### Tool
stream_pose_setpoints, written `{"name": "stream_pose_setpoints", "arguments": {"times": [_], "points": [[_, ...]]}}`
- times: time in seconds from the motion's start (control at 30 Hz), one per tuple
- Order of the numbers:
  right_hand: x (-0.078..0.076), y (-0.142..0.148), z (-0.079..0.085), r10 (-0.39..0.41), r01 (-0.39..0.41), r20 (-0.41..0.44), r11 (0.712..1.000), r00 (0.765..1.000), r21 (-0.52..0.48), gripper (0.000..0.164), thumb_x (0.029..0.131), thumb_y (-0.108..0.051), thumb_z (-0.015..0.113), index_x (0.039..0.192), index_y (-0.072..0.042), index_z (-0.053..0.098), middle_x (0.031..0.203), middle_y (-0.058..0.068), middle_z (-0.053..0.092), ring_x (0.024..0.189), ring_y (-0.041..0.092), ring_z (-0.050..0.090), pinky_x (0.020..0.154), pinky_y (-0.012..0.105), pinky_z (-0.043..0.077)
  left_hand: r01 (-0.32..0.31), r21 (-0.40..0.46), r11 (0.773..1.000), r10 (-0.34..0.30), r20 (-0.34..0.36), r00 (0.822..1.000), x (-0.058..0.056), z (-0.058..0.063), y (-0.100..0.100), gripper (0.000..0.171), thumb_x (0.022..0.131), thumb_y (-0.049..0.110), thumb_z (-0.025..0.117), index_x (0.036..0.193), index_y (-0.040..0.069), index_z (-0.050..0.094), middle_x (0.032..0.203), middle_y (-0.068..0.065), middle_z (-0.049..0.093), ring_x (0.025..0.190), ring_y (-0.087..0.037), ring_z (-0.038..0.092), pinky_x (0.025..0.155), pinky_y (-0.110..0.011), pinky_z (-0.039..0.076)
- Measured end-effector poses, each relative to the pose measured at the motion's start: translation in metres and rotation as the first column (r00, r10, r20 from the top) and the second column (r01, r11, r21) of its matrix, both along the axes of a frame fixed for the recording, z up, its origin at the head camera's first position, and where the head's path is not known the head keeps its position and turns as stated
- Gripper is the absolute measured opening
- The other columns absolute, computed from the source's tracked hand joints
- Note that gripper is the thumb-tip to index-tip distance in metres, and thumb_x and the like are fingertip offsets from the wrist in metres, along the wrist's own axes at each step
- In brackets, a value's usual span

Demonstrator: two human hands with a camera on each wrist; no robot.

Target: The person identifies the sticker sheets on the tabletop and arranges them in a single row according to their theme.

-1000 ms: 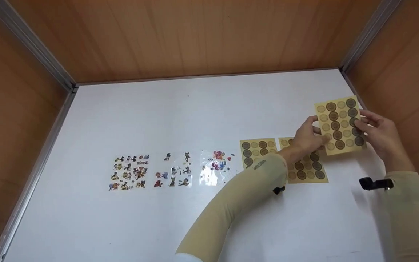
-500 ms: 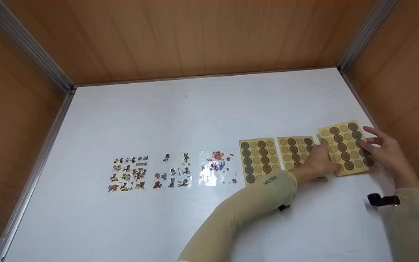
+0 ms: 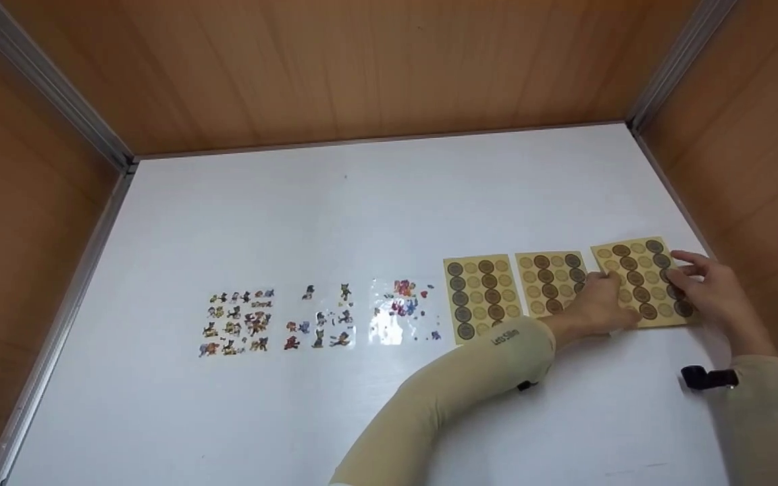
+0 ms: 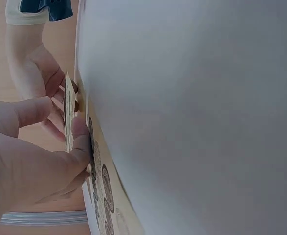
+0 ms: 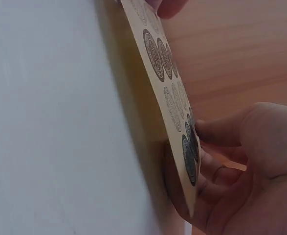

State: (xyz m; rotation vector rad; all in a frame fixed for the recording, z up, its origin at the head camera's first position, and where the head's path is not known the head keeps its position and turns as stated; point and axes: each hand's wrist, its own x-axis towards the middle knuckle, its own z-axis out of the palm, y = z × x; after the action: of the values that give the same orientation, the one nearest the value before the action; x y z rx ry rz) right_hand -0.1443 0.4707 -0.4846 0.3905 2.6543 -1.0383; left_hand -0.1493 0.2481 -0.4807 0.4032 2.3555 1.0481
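A yellow sticker sheet [image 3: 640,280] with rows of round brown and pale stickers is held between both hands at the right of the table. The left hand [image 3: 597,304] pinches its left edge, and the right hand [image 3: 716,290] pinches its right edge. In the right wrist view, the sheet [image 5: 168,105] stands slightly off the white surface, the right thumb on its face and fingers behind. From the left wrist view, the left hand [image 4: 40,161] is close above a second yellow sheet [image 4: 105,183], which lies flat; that middle sheet [image 3: 544,277] is partly covered by the hand.
Another yellow sticker sheet [image 3: 483,290] lies farther left. Beyond it, in the same row, are three clear sheets of small colourful stickers: one [image 3: 402,310], a second [image 3: 319,324] and a third [image 3: 237,322]. Wooden panels [image 3: 375,74] wall the white table [image 3: 227,418] at back and sides.
Both hands have lowered the held sheet toward the near side and down to the table surface, beside the middle yellow sheet. The other sheets have stayed in place.
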Motion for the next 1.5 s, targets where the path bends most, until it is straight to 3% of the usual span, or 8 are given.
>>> {"name": "stream_pose_setpoints", "arguments": {"times": [0.37, 0.5, 0.6, 0.73, 0.83, 1.0, 1.23, 1.5], "points": [[0.001, -0.001, -0.002, 0.075, -0.063, -0.086, 0.989, 0.994, 0.133, 0.061, 0.102, -0.027, 0.062, 0.148, 0.008, 0.042, 0.116, 0.026, 0.057, 0.080, 0.015, 0.058, 0.059, 0.023, 0.050, 0.009, 0.038, 0.999, -0.008, -0.042, 0.999, 0.005, -0.003, -0.002, 0.071, 0.087, 0.032, 0.077, 0.149, 0.012, 0.049, 0.155, -0.001, 0.037, 0.133, -0.007, 0.045, 0.108, -0.015, 0.035], [0.000, -0.001, -0.002, 0.107, -0.086, -0.109, 0.980, 0.988, 0.178, 0.059, 0.100, -0.023, 0.065, 0.144, 0.010, 0.045, 0.110, 0.024, 0.060, 0.078, 0.013, 0.058, 0.058, 0.022, 0.047, 0.009, 0.057, 0.998, -0.005, -0.061, 0.998, 0.005, -0.005, -0.001, 0.060, 0.086, 0.032, 0.078, 0.138, 0.012, 0.058, 0.151, -0.001, 0.040, 0.128, -0.007, 0.048, 0.103, -0.013, 0.038], [0.000, -0.001, -0.003, 0.131, -0.115, -0.084, 0.977, 0.988, 0.179, 0.058, 0.100, -0.022, 0.065, 0.144, 0.011, 0.045, 0.111, 0.026, 0.059, 0.084, 0.022, 0.060, 0.058, 0.023, 0.048, -0.006, 0.047, 0.999, 0.010, -0.075, 0.997, 0.007, -0.007, 0.000, 0.049, 0.083, 0.033, 0.079, 0.125, 0.015, 0.064, 0.149, 0.001, 0.043, 0.127, -0.006, 0.049, 0.102, -0.014, 0.039], [-0.001, 0.000, -0.004, 0.183, -0.166, -0.067, 0.965, 0.981, 0.201, 0.054, 0.100, -0.019, 0.064, 0.141, 0.013, 0.047, 0.114, 0.032, 0.058, 0.092, 0.035, 0.060, 0.060, 0.024, 0.047, -0.010, -0.016, 1.000, 0.009, -0.099, 0.995, 0.010, -0.007, 0.004, 0.047, 0.081, 0.040, 0.080, 0.121, 0.018, 0.066, 0.153, 0.003, 0.040, 0.136, -0.009, 0.042, 0.108, -0.019, 0.037], [-0.003, -0.001, -0.004, 0.216, -0.199, -0.058, 0.956, 0.975, 0.218, 0.053, 0.100, -0.018, 0.062, 0.141, 0.013, 0.048, 0.115, 0.033, 0.057, 0.091, 0.035, 0.059, 0.059, 0.025, 0.046, 0.007, -0.066, 0.998, -0.014, -0.102, 0.995, 0.012, -0.005, 0.005, 0.048, 0.081, 0.044, 0.079, 0.120, 0.018, 0.068, 0.159, 0.003, 0.035, 0.141, -0.013, 0.037, 0.112, -0.024, 0.034], [-0.007, 0.001, 0.000, 0.269, -0.258, -0.028, 0.944, 0.963, 0.204, 0.053, 0.101, -0.014, 0.060, 0.144, 0.012, 0.044, 0.119, 0.033, 0.053, 0.090, 0.032, 0.053, 0.058, 0.025, 0.044, 0.005, -0.062, 0.998, -0.009, -0.058, 0.998, 0.013, -0.003, 0.006, 0.040, 0.080, 0.047, 0.080, 0.106, 0.017, 0.071, 0.164, 0.000, 0.025, 0.141, -0.018, 0.037, 0.110, -0.028, 0.038], [-0.010, 0.003, 0.001, 0.295, -0.286, -0.020, 0.940, 0.955, 0.188, 0.052, 0.102, -0.010, 0.060, 0.147, 0.008, 0.040, 0.123, 0.034, 0.042, 0.098, 0.039, 0.048, 0.069, 0.029, 0.045, -0.019, -0.043, 0.999, 0.019, -0.009, 1.000, 0.014, -0.003, 0.007, 0.073, 0.080, 0.049, 0.081, 0.143, 0.021, 0.058, 0.168, 0.000, 0.013, 0.147, -0.020, 0.029, 0.110, -0.032, 0.040], [-0.008, 0.001, -0.001, 0.337, -0.303, -0.112, 0.921, 0.935, 0.243, 0.047, 0.098, -0.005, 0.063, 0.139, 0.013, 0.047, 0.116, 0.036, 0.046, 0.091, 0.037, 0.047, 0.065, 0.026, 0.041, 0.012, -0.052, 0.999, -0.014, -0.041, 0.999, 0.012, -0.004, 0.008, 0.073, 0.082, 0.047, 0.079, 0.148, 0.029, 0.053, 0.167, -0.001, 0.018, 0.139, -0.020, 0.041, 0.105, -0.028, 0.044]]}}
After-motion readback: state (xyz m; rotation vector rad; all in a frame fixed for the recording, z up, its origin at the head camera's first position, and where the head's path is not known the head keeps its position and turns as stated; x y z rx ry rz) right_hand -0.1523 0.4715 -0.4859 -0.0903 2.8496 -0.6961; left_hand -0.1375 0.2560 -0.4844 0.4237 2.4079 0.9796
